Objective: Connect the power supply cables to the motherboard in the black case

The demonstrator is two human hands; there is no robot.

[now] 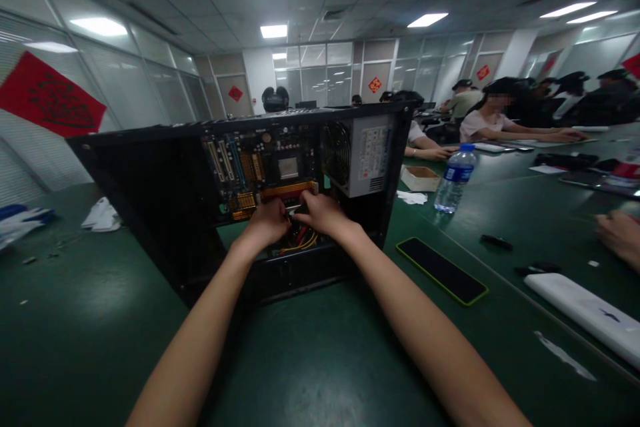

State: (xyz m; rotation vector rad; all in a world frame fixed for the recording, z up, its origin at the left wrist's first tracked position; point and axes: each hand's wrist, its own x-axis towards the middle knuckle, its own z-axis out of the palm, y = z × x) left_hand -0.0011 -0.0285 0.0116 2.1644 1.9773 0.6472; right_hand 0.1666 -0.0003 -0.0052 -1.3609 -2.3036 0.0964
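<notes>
An open black computer case (pixel 159 190) stands on the green table, its inside facing me. Both hands reach in below the memory slots (pixel 295 189) of the motherboard (pixel 280 141). My left hand (pixel 269 221) has its fingers curled closed at the board's lower edge. Close beside it, my right hand (pixel 325 215) is closed too, thumb and forefinger towards the left one. Whatever lies between the fingertips is too small and dark to name. Yellow and red cables (pixel 304 239) hang just under the hands. A grey power supply (pixel 371 157) sits at the upper right inside the case.
To the right are a phone-like black slab with a green rim (pixel 443 270), a water bottle (pixel 455 180), an open small box (pixel 421 178) and a long white case (pixel 585 310). Another person's hand (pixel 620 237) rests at the right edge. White scraps (pixel 101 215) lie left.
</notes>
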